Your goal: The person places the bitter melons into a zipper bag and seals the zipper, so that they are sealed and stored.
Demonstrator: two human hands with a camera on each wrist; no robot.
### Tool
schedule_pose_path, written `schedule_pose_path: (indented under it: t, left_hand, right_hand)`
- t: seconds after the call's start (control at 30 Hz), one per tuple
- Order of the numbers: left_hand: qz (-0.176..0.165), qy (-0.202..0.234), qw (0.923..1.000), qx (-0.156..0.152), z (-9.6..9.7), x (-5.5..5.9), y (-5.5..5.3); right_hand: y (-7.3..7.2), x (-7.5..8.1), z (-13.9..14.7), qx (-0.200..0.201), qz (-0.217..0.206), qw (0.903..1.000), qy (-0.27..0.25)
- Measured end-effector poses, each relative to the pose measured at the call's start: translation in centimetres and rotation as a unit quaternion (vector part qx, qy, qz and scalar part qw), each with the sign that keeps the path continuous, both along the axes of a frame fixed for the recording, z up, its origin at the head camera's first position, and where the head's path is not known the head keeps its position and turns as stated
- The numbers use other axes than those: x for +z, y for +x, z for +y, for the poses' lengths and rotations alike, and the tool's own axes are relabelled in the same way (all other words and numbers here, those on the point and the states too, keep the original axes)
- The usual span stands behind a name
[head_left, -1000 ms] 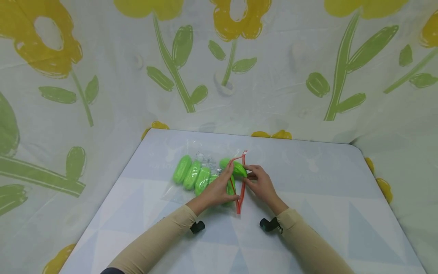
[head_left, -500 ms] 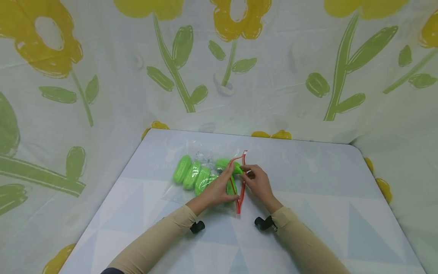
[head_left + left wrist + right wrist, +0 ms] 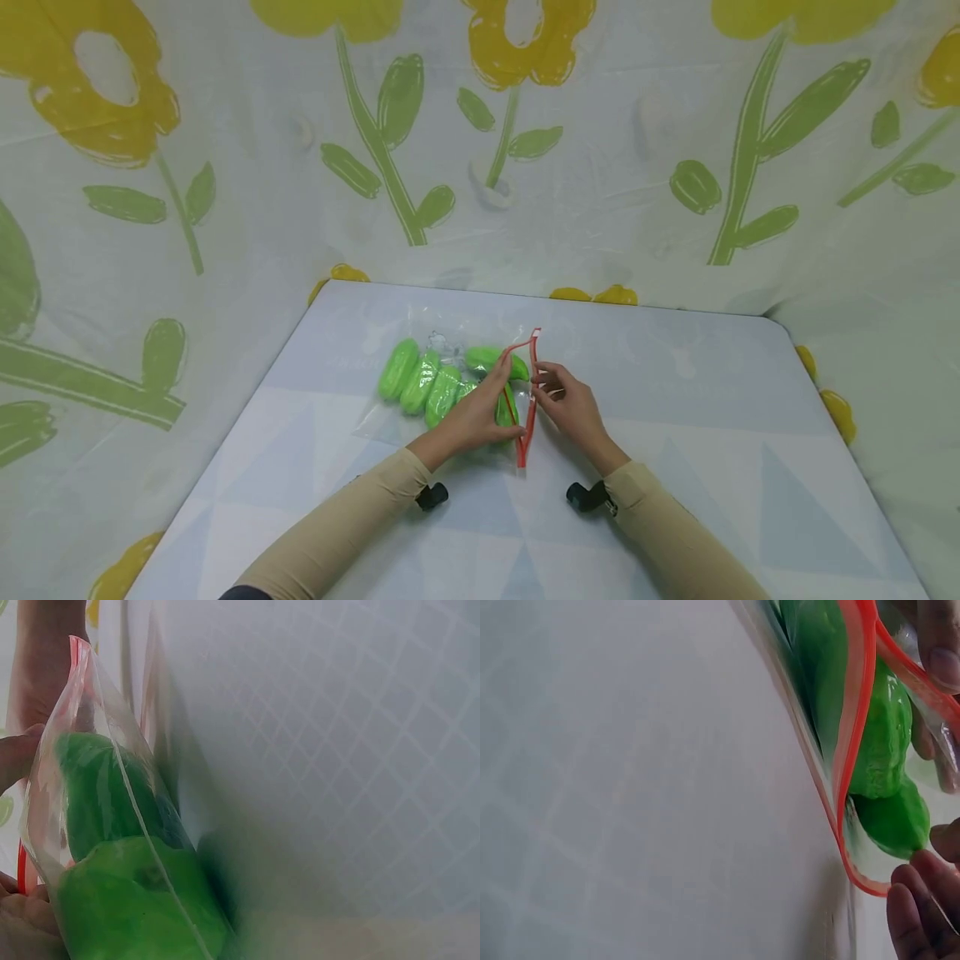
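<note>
A clear zip bag [image 3: 382, 423] with a red zip strip [image 3: 529, 417] lies on the table, its mouth facing right. Several long, rounded green vegetable-like pieces [image 3: 400, 369] are inside. My left hand [image 3: 474, 412] holds the upper film by the mouth, thumb and fingers set apart along the red edge. Just inside the opening lies a ridged green piece [image 3: 896, 817] with a narrowed tip. My right hand [image 3: 572, 402] is at the mouth, fingers loosely bent, its fingertips [image 3: 906, 904] right beside that tip and the lower strip. The left wrist view shows two green pieces [image 3: 139, 900] through the film.
The pale table [image 3: 697, 383], patterned with blue-grey triangles, spreads around the bag. Behind and beside it hangs a flower-print curtain [image 3: 585, 208]. Dark wrist cameras [image 3: 587, 497] sit under both sleeves.
The green piece that my right hand held at the mouth has slid left into the bag. The right fingers have come off it and drawn back slightly. My left hand stays put.
</note>
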State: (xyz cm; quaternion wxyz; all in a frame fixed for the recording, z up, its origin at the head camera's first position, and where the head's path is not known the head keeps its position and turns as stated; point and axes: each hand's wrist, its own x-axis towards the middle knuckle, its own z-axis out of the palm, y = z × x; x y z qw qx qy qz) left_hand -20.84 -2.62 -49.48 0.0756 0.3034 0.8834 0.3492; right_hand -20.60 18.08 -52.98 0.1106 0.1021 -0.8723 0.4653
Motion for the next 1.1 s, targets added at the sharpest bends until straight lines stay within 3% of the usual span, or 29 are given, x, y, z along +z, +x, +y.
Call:
schedule_pose_path:
  t: [0.4, 0.63, 0.87, 1.1]
  left_hand:
    - [0.0, -0.012, 0.9999, -0.002, 0.0, -0.1, -0.1]
    - [0.009, -0.038, 0.9992, -0.009, 0.2, 0.0, -0.2]
    - [0.015, -0.069, 0.9973, -0.021, 0.3, 0.1, -0.5]
    - [0.03, -0.072, 0.9965, -0.03, -0.2, 0.2, -0.5]
  right_hand:
    - [-0.4, 0.0, -0.6, 0.052, -0.024, 0.9983, 0.011]
    - [-0.5, 0.1, -0.1, 0.026, -0.021, 0.9994, 0.003]
    - [-0.8, 0.5, 0.8, -0.009, -0.051, 0.9986, 0.009]
    - [-1.4, 0.7, 1.8, -0.027, -0.055, 0.9981, 0.008]
